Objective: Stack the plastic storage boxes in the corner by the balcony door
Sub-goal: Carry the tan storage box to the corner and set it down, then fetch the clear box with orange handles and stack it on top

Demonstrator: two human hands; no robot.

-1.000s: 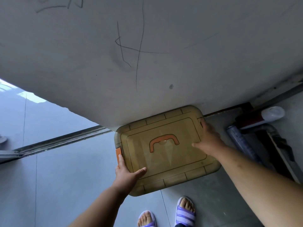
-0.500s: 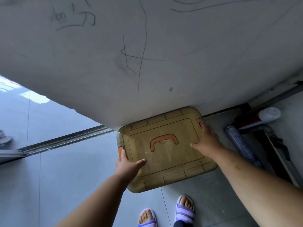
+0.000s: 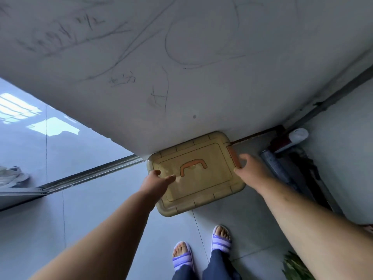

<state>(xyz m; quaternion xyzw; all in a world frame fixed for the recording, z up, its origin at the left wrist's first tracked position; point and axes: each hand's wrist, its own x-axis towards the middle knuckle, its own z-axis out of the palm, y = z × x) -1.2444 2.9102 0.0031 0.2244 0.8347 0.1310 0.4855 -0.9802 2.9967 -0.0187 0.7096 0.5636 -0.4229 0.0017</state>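
Evidently the box (image 3: 201,184) sat at the foot of the wall (image 3: 181,87), its far edge touching the plaster, just right of where the door track (image 3: 90,174) met the wall. From straight above only 1 box showed. Whether it rested on the floor (image 3: 90,209) or on another box beneath could not be told.

The left hand (image 3: 157,181) gripped the lid's left edge, thumb laid on top and fingers hooked over the side. The right hand (image 3: 250,168) held the right edge, fingers curled beside the orange latch (image 3: 233,156). The orange handle (image 3: 193,166) lay flat in the lid's middle.

The step looked like the final seating. Doing it well meant keeping the lid level, pressing the far edge flush to the wall and squaring the sides, so that anything stacked next would sit true. Fingers under the rim risked a pinch, so the 2 hands were best slid out sideways together, without tugging the latch open. The pipes (image 3: 274,165) lying just right of the box left little room there, so any nudge was better made leftward. The sandals (image 3: 221,240) stood near the front edge, clear of it.
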